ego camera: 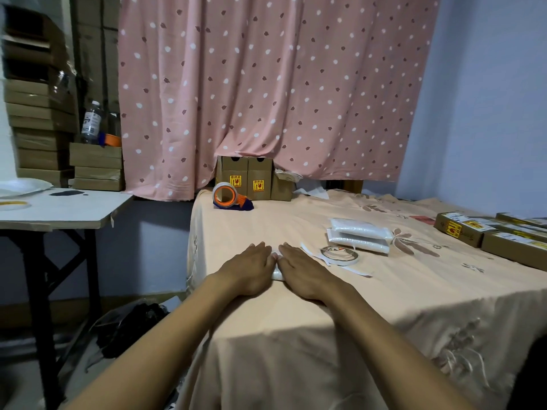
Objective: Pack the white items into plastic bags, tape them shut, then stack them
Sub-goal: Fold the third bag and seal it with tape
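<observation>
The pink dotted curtain [266, 84] hangs well beyond my hands, and the peach cloth-covered surface [384, 306] runs under them and off to my right. Far to the right of my hands lie flat brown cartons [461, 229] with yellow labels. Two upright cardboard boxes [245, 179] stand straight ahead against the curtain. All are closed, so I cannot tell what they hold. Ahead and to the right of my right hand [302, 273] sits a stack of two bagged packs [359, 235], each clear bag filled with something white, one resting on the other. The orange tape dispenser [229, 196] lies well ahead of my left hand [251, 267]. A small tape roll [339, 255] lies just beside my right hand, with loose white paper strips [307, 250] around it. The white packet [276, 274] I am working on is mostly hidden. Only a sliver shows between my two hands, which lie flat with straight fingers, pressing down on it and gripping nothing. I judge it light and soft, with slippery film that will slide and puff with air, so I should flatten it and then take it by its long edges to carry it to the stack.
</observation>
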